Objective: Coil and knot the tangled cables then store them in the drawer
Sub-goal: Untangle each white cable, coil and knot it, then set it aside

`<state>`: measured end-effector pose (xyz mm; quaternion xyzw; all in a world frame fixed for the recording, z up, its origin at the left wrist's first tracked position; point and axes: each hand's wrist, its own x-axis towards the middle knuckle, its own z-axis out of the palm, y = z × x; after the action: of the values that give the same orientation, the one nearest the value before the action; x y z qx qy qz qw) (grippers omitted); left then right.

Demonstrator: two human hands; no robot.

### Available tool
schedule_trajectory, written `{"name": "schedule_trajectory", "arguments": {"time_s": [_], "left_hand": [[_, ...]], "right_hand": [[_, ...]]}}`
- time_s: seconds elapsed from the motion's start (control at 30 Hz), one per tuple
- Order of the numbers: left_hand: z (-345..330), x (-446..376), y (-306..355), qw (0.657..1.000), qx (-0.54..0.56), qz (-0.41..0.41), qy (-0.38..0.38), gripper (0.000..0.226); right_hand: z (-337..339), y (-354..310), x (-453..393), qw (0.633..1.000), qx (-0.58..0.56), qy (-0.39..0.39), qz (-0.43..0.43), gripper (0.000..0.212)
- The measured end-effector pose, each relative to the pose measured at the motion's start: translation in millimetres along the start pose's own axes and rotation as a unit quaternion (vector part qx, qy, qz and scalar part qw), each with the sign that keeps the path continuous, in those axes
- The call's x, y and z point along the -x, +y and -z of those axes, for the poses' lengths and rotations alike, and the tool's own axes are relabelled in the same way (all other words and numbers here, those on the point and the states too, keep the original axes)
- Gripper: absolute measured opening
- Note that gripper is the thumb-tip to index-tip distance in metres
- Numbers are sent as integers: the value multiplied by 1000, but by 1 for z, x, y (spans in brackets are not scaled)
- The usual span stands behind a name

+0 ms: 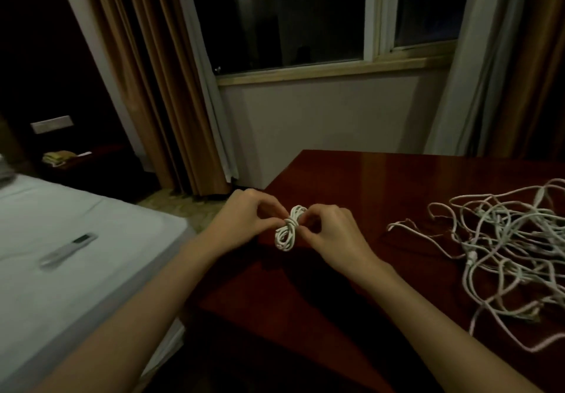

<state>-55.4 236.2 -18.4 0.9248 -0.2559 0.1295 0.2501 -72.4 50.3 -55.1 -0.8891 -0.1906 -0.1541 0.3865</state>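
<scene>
A small white cable bundle (289,228), coiled and wrapped tight round its middle, hangs just above the left corner of the dark red table (351,178). My left hand (244,216) pinches it from the left with curled fingers. From the right, my right hand (331,232) pinches the wrapped middle. A large heap of tangled white cables (501,249) lies on the table to the right, apart from both hands. No drawer is in view.
A bed with a white sheet (76,255) stands to the left, with a remote control (68,250) lying on it. Brown curtains (159,86) and a window (305,16) are behind the table. A dark nightstand (91,160) stands at the far left.
</scene>
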Motion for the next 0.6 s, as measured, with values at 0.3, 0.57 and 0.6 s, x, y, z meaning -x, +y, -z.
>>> {"name": "schedule_trajectory", "arguments": {"time_s": [0.3,0.57,0.6], "left_hand": [[14,20,-38,986,-139,56,-71,12],[12,15,-38,975,-177,59,-117,12],[15,12,-36,975,-176,60,-119,14]], "right_hand": [[-52,-25,-13,995,7,-79,-57,15],[-56,-22,-18,990,29,-115,-79,16],[-51,-22,-19,988,41,-127,-74,17]]}}
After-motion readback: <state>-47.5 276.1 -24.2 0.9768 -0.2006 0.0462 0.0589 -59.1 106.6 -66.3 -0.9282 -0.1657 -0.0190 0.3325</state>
